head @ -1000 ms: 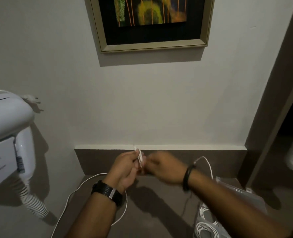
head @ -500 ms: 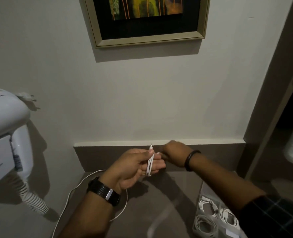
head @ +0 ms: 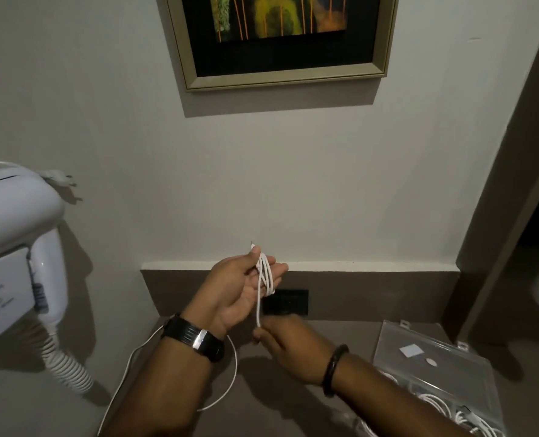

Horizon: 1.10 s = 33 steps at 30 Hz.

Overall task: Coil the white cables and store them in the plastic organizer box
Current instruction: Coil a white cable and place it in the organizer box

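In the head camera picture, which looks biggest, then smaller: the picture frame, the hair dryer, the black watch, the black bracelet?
1. Gold-framed wall picture
2. White wall-mounted hair dryer, though it sits nearer the camera
3. Black wristwatch
4. Black bracelet, close to the watch in size

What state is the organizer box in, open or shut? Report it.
Open. The organizer box has its clear lid tilted back, and coiled white cables lie exposed in its compartments.

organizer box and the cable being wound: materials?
Clear lidded organizer box: looks like rigid transparent plastic, glossy; coiled cables show through it, and moulded latch tabs sit on its edge. Thin white cable, looped over the left hand and pulled by the right hand: probably a smooth rubbery plastic jacket, since it bends in tight loops without kinking. Exact polymers can't be told.
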{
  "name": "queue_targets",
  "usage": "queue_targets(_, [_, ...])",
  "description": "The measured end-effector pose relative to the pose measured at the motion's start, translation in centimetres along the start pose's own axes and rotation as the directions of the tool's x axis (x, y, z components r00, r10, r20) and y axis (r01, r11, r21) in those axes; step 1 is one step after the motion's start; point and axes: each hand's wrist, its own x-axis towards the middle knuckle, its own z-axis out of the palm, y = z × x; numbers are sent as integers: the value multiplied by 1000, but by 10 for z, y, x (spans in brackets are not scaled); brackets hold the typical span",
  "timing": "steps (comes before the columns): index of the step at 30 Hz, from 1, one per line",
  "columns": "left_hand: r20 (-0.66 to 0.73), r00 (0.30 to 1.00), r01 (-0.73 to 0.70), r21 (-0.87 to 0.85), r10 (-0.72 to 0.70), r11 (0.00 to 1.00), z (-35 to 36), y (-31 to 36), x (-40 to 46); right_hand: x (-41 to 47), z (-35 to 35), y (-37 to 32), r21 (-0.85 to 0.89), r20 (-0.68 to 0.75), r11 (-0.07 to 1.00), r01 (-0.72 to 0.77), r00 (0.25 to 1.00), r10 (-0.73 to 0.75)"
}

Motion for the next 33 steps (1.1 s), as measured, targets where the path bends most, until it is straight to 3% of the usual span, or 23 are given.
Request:
queue_targets(7, [156, 983, 61, 239, -100, 969, 5, -18, -14, 38, -68, 40, -396, -15, 918, 6, 1000, -13])
queue_targets(10, [142, 977, 101, 338, -157, 936, 3, -21, -15, 49, -97, 30, -431, -59, 902, -3, 998, -25])
queue_targets(14, [-74, 997, 45, 375, -19, 926, -5, -23, -6, 47, -112, 12, -296, -139, 952, -80, 990, 40])
queue_targets(16, [-152, 986, -11, 325, 64, 946, -6, -21, 0, 36, -97, -2, -185, -173, 982, -36, 985, 4])
queue_targets(19, [-172, 982, -59, 108, 77, 992, -3, -13, 6, 12, -43, -17, -26, -72, 996, 80, 994, -81])
queue_targets(22, [-120, 992, -42, 15, 43, 999, -6, -4, 6, -4, 0, -10, 112, 31, 993, 27, 999, -31])
queue_targets(26, [37, 998, 40, 95, -43, 995, -4, -13, -6, 6, -19, 26, -59, 4, 998, -24, 1000, 24])
queue_targets(30, [115, 990, 62, 185, -84, 981, 1, -26, -10, 28, -59, 48, -419, -11, 908, -16, 1000, 13])
queue_targets(33, [146, 981, 86, 253, -126, 964, 1, -25, -11, 39, -89, 50, -473, -60, 879, -58, 998, 34])
